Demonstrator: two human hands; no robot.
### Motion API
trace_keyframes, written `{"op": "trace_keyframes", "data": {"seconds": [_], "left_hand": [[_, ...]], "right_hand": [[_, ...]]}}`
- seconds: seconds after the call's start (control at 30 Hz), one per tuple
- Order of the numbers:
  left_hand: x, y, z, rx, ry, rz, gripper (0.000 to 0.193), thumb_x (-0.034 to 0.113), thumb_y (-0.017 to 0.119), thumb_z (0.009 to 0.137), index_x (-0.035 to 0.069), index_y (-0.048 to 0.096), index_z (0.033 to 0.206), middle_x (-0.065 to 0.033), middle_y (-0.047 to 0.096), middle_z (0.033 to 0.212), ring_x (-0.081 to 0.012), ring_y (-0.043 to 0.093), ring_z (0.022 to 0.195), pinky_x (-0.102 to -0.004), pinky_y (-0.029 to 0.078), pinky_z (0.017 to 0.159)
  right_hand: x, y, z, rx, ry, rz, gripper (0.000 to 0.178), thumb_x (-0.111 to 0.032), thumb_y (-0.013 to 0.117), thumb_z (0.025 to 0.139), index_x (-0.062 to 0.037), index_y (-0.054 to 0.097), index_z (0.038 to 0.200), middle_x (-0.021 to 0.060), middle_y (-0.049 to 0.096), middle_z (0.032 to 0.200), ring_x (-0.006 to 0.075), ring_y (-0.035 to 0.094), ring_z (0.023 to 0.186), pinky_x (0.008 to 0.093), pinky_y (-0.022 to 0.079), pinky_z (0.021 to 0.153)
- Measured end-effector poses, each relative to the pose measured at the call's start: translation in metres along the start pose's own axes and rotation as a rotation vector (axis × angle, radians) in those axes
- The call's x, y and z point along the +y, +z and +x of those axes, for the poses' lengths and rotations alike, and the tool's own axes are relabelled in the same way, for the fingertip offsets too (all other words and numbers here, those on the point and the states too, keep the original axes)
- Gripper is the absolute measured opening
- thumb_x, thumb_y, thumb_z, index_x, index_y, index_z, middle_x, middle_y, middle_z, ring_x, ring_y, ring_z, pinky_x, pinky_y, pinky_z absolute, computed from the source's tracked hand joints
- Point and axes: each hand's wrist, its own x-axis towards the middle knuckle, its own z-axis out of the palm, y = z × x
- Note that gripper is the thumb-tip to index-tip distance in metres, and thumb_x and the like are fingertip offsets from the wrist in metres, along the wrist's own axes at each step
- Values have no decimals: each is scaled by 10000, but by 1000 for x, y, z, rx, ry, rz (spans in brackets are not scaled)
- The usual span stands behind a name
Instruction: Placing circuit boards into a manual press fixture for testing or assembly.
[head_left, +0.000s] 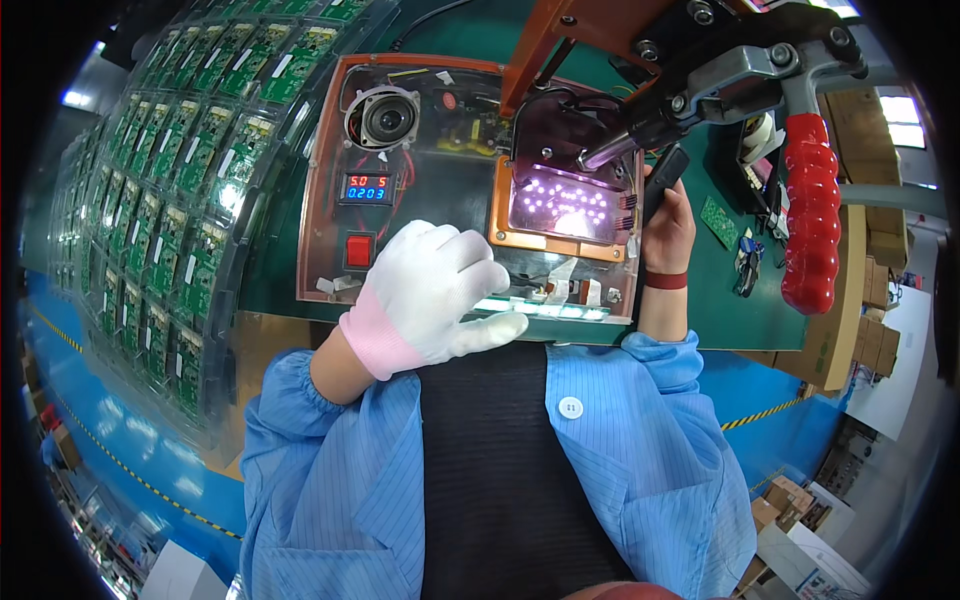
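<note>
My left hand (435, 290), in a white glove with a pink cuff, hovers over or rests on the front edge of a clear-topped test box (440, 200). Its fingers bend loosely, the thumb stands apart, and nothing shows between them. At the box's right side my bare right hand (669, 238), with a red wrist strap (666, 280), is closed round a black handheld device (664, 182). Between the hands, an orange-framed fixture (515, 240) glows with many pinkish-white lights under a clear plate (565, 205). A metal clamp rod (606, 150) reaches down to that plate.
The clamp's red handle (808, 215) hangs at the right. Stacked clear trays of green circuit boards (190, 160) rise at the left. The box carries a speaker (387, 118), a lit meter (367, 188) and a red switch (359, 250). A loose board (718, 222) lies on the green mat.
</note>
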Motion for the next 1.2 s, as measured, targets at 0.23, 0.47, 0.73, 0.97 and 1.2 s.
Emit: {"op": "trace_keyframes", "data": {"seconds": [0.23, 0.47, 0.73, 0.97, 1.2], "left_hand": [[21, 3, 22, -228, -137, 252, 449, 525, 656, 826, 77, 632, 843, -71, 525, 829, -239, 517, 675, -383, 405, 686], [26, 10, 24, -159, -164, 321, 491, 543, 714, 750, 66, 603, 768, -59, 454, 775, -238, 479, 626, -390, 391, 655], [28, 10, 24, -157, -167, 349, 475, 528, 710, 762, 66, 603, 788, -56, 460, 792, -234, 479, 636, -388, 388, 657], [0, -6, 1, -84, -11, 18, 313, 383, 708, 807, 95, 657, 917, -54, 552, 895, -226, 528, 742, -373, 406, 762], [-3, -6, -1, -75, -10, -38, 245, 296, 710, 812, 121, 683, 982, -36, 588, 945, -205, 544, 805, -354, 406, 825]], "right_hand": [[9, -28, 11, 84, -73, -70, 455, -98, 428, 962, -22, 497, 1405, 144, 652, 1258, 227, 650, 1081, 308, 511, 886], [6, -26, 9, 110, -52, -153, 450, -95, 427, 961, -29, 505, 1400, 124, 659, 1254, 207, 657, 1059, 300, 508, 881], [12, -31, 10, 140, -59, -189, 449, -90, 425, 958, -35, 512, 1394, 107, 664, 1251, 189, 663, 1037, 294, 506, 873], [11, -24, 8, 127, -34, -148, 468, -72, 411, 938, -30, 508, 1394, 116, 660, 1256, 195, 664, 999, 294, 513, 841], [8, -32, 10, 25, 32, -174, 475, -64, 400, 931, -28, 494, 1395, 133, 657, 1248, 202, 666, 959, 287, 522, 794]]}}
